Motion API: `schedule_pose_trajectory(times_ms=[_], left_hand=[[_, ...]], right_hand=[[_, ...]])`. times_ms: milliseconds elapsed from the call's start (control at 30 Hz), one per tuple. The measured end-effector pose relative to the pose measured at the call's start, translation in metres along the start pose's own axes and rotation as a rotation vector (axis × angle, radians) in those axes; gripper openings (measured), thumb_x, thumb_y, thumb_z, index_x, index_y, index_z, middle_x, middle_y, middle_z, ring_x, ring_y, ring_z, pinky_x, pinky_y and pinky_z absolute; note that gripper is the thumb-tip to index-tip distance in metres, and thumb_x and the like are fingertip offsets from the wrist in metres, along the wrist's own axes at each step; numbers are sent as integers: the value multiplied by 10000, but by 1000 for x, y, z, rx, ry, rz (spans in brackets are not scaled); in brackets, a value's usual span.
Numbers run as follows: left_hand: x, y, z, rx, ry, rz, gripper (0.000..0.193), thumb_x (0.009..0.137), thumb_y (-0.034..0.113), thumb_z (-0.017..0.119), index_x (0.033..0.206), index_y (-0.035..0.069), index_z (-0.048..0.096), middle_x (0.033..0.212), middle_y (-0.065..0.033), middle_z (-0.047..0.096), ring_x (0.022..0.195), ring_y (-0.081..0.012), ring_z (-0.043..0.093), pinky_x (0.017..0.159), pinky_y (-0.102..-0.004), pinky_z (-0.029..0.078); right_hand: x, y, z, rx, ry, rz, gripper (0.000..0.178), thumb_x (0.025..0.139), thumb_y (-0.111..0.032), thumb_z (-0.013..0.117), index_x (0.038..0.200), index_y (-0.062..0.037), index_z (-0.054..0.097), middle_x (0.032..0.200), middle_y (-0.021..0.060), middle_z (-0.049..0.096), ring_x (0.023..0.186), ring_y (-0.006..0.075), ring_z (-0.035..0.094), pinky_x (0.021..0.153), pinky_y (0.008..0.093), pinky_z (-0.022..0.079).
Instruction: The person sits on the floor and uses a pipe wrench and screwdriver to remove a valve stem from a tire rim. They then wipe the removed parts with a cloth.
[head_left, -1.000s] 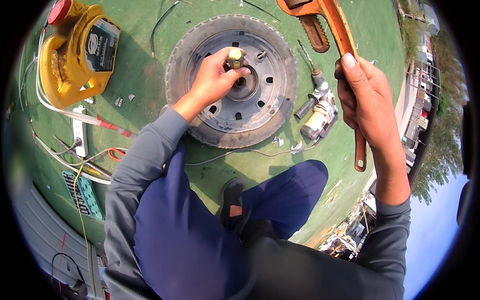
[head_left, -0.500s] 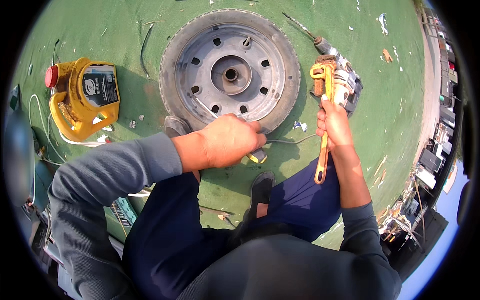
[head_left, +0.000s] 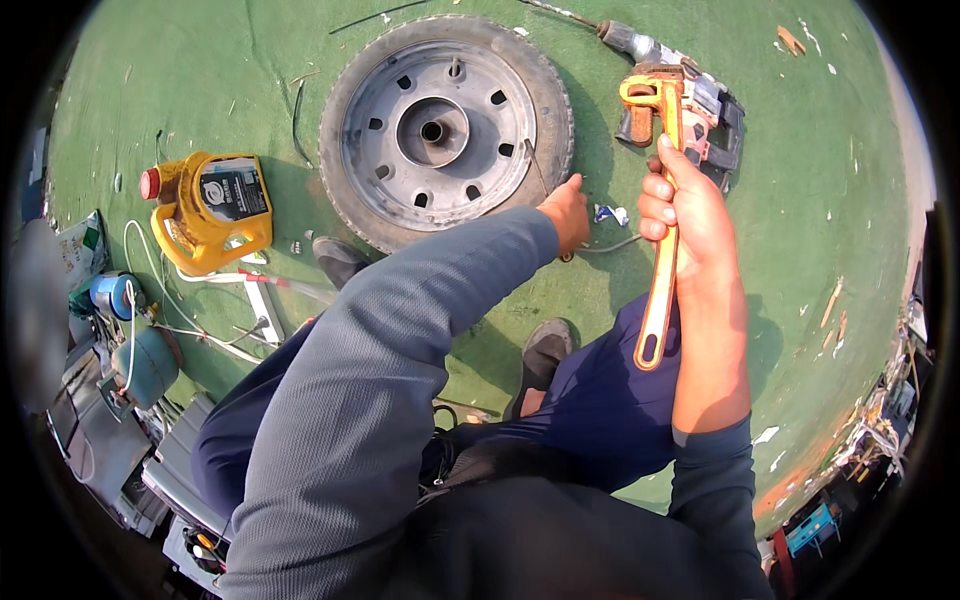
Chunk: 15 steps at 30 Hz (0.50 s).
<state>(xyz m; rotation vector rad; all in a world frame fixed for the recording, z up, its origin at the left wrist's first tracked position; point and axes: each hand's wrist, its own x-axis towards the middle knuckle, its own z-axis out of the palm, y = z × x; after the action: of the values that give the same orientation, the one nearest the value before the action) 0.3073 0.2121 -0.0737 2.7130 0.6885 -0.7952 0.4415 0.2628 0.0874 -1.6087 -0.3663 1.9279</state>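
Observation:
A tyre (head_left: 345, 195) on a grey steel rim (head_left: 375, 155) lies flat on the green ground before me. At its right side my left hand (head_left: 567, 216) is closed around a screwdriver (head_left: 537, 167). The thin shaft reaches to the seam between tyre and rim; most of the handle is hidden by my fingers. My right hand (head_left: 695, 215) grips an orange pipe wrench (head_left: 657, 310) by its handle, thumb along the shank. The wrench's jaw end points away from me, overlapping in view a power drill (head_left: 700, 100) with a long bit.
A yellow jug (head_left: 190, 225) with a red cap stands at the left. Hoses and a white power strip (head_left: 263, 308) lie near my left leg, beside a small green gas tank (head_left: 148, 365). A grey cable (head_left: 610, 245) runs between my hands. Scraps dot the ground.
My left hand has moved right along the tyre with the screwdriver, whose shaft now sits at the rim's right side. My right hand still holds the pipe wrench. The view has shifted.

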Motion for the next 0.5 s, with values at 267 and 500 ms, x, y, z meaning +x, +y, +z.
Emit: schedule_pose_trajectory(times_ms=[267,500], left_hand=[[-37,-30,-50,-46,-213,93,265,824,372,798,967,153,838,1035,-46,803,1115,-246,714,1189,-427,357],[-238,-114,-145,-234,292,-30,198,697,27,799,873,108,760,994,4,761,1314,-260,621,1306,-599,240]], right_hand=[[4,2,-25,135,-26,86,334,1058,-414,673,991,-125,519,691,-75,432,487,27,379,427,221,332],[-6,-22,-14,113,69,-122,280,1077,-401,652,945,-183,536,676,-96,417,484,3,363,428,197,323]])
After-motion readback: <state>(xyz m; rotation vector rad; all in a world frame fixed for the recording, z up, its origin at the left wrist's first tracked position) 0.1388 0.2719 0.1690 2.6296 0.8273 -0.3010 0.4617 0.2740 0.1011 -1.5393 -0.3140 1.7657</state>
